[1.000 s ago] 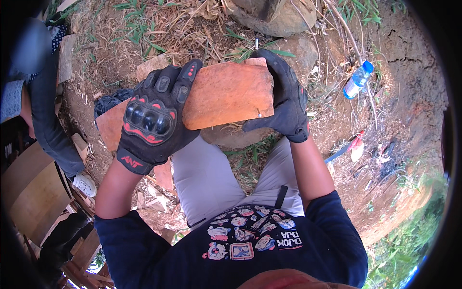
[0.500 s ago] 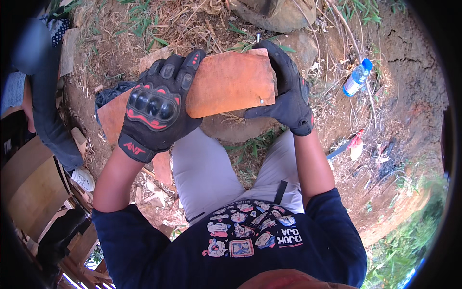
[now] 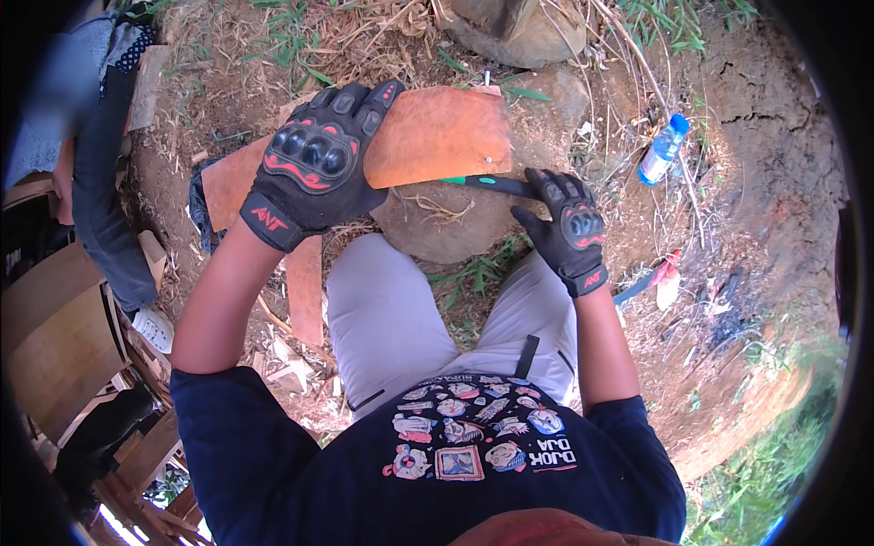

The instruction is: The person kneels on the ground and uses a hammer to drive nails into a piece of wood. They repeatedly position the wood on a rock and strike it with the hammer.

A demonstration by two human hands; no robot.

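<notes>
My left hand, in a black padded glove with red trim, grips the left end of a reddish-brown wooden board. Its thumb is out of sight. A small nail head shows near the board's lower right corner, and a metal pin sticks up past the far edge. My right hand, gloved alike, has its fingers over the end of a black-and-green tool handle, with the thumb on the near side. The other end of that tool is hidden under the board.
Below the board lies a round, flat-topped brown block. More reddish boards lie on the left. A water bottle and a blade with a red-wrapped handle are on the right. A rock sits beyond; another person's leg is at far left.
My right hand has let go of the board's right end and moved nearer to me, onto the tool handle, which now shows. The board has shifted slightly away from me, with my left hand on it.
</notes>
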